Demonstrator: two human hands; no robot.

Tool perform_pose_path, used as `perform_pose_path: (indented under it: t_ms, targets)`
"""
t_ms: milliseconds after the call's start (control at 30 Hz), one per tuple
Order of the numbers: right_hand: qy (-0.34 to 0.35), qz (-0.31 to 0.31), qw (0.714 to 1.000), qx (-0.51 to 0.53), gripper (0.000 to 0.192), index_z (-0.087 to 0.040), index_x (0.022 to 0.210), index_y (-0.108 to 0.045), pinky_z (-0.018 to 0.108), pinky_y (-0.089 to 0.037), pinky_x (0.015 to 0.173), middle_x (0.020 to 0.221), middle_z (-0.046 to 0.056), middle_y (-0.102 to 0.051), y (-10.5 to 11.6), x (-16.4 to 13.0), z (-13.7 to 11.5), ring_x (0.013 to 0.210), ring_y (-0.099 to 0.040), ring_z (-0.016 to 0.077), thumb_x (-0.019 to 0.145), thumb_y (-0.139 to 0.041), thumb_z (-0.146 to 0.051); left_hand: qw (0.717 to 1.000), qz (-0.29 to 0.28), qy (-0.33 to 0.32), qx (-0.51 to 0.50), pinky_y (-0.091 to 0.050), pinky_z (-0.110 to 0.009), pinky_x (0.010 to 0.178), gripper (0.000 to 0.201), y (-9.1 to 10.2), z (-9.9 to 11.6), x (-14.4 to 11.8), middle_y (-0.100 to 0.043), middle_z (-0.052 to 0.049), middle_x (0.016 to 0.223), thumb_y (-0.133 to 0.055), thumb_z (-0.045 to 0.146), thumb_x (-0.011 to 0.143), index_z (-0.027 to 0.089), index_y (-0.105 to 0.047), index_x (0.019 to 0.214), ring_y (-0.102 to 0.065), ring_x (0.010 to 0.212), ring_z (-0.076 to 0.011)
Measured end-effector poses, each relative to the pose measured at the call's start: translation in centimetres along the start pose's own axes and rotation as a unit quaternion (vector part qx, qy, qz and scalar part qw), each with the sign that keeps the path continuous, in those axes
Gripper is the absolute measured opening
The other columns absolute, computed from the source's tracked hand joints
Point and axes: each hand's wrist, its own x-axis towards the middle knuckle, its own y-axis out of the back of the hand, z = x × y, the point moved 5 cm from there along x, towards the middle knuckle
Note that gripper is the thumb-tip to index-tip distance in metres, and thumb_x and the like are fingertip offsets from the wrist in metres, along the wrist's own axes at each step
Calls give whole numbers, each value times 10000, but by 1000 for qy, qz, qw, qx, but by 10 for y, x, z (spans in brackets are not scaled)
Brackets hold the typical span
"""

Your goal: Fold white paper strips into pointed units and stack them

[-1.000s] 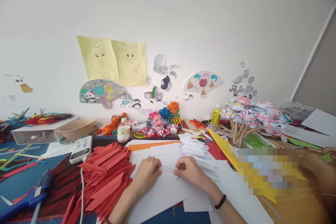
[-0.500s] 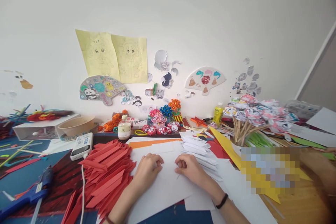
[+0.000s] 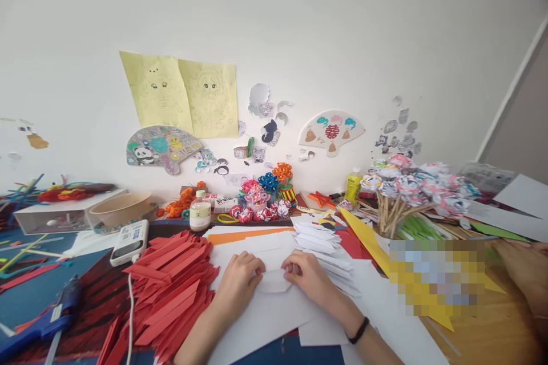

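My left hand (image 3: 240, 278) and my right hand (image 3: 307, 275) both pinch a small white paper piece (image 3: 274, 282), folded to a rounded point, held just above a white sheet (image 3: 265, 311) on the table. A pile of folded red paper strips (image 3: 171, 285) lies left of my left hand. A stack of folded white paper strips (image 3: 321, 242) lies beyond my right hand. A black band sits on my right wrist.
A power bank (image 3: 127, 241) with a white cable, a blue glue gun (image 3: 47, 322), a small bottle (image 3: 200, 215), paper flowers (image 3: 265, 199) and a bunch of paper flowers on sticks (image 3: 411, 188) crowd the table. Another person's hand (image 3: 524, 274) rests at the right edge.
My hands have drawn together and lifted the small white paper piece between them. The other person's hand has moved further into view at the right.
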Motion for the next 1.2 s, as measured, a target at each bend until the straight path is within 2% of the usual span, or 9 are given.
perform_pose_path:
  t_ms: [100,367,600,800,1000,1200]
  targets:
    - [17,-7,1000,-4,208,-222,874,-681,237,-409,688,815,-7,-644,1,-2,-5,736,-572,147,733,-630,-78,1000,0,-15,12,-348,-317,751,164,0,1,0,-648,-7,852,-518,92,802,224,-608,837,-521,861,-201]
    - [59,-10,996,-68,135,-198,792,-643,246,-401,707,793,-5,-635,3,-5,-17,769,-565,152,800,-583,-77,998,7,-51,41,-368,-315,735,162,-1,6,-2,-639,-17,843,-509,83,837,209,-611,846,-519,838,-191]
    - [134,-28,981,-140,221,-199,877,-675,267,-397,714,836,15,-654,0,-7,-27,819,-553,161,873,-498,-68,987,-19,-111,113,-365,-296,715,163,-2,12,-5,-619,-14,826,-485,111,893,203,-620,875,-511,816,-177]
    - [182,-28,963,-199,238,-201,823,-681,284,-370,683,802,19,-636,-6,-10,-26,783,-526,163,915,-477,-123,968,-42,-160,188,-339,-293,663,161,-6,14,-6,-601,-16,784,-503,211,910,178,-601,787,-511,769,-167]
    - [209,-44,944,-253,245,-181,833,-659,284,-353,672,784,27,-607,-7,-13,-32,777,-507,163,942,-444,-139,962,-46,-164,212,-348,-287,656,146,-7,17,-7,-599,-12,769,-519,232,899,181,-607,793,-517,760,-166]
    - [225,-48,924,-305,153,-178,799,-628,290,-326,637,774,6,-594,-10,-14,-35,766,-497,159,913,-526,-160,960,-56,-168,219,-360,-278,638,145,-6,20,-7,-599,-9,767,-539,240,890,176,-595,772,-526,751,-158]
